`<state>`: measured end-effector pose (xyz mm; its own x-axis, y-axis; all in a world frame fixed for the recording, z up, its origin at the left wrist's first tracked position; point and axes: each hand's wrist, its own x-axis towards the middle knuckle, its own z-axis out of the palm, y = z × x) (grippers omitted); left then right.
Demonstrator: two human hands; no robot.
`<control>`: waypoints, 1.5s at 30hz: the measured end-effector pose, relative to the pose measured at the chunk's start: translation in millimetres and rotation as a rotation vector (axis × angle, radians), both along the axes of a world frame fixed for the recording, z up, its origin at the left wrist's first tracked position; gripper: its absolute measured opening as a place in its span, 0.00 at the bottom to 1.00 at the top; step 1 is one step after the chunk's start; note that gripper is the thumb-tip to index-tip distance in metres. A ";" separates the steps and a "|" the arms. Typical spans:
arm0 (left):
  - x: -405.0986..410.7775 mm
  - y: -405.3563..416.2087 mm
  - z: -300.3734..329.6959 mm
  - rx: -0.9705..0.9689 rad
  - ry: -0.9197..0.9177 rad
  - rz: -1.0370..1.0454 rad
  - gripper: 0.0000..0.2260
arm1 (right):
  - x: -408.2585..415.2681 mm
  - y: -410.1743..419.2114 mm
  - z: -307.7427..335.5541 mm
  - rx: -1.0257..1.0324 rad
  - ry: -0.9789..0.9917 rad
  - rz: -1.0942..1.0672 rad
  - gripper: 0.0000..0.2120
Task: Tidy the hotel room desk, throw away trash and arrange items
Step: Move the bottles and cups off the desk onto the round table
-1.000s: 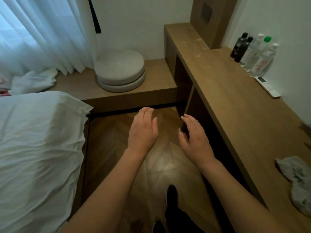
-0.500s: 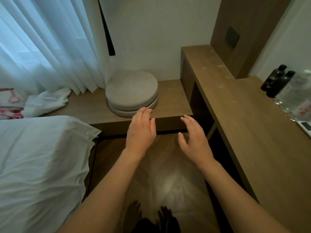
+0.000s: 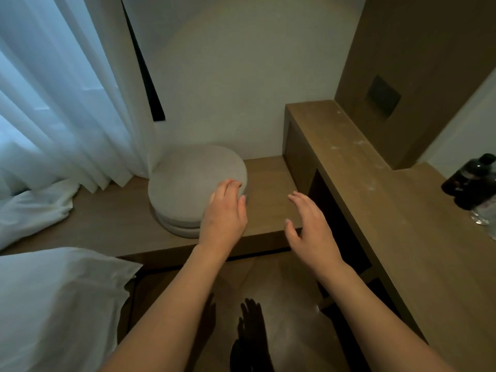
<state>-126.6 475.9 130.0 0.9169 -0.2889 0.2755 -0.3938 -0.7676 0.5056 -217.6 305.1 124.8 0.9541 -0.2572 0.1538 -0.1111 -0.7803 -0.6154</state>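
Reaching forward in the head view, I hold both hands empty with fingers loosely spread; my left hand (image 3: 224, 213) hangs over the near right edge of the round cushions (image 3: 196, 183), whether touching I cannot tell; my right hand (image 3: 311, 226) hovers above the low bench (image 3: 268, 183), apart from everything. Procedure, as I judge it: grasp the stacked cushions from both sides, lift level, avoid toppling the upper one. The desk (image 3: 402, 224) lies right of my fingers; its bottles (image 3: 472, 183) stand at the far right edge.
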 end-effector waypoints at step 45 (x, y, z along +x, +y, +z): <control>294.8 -434.0 -16.1 0.122 0.121 -1.125 0.18 | 197.0 -280.3 -4.1 0.099 0.051 -1.119 0.26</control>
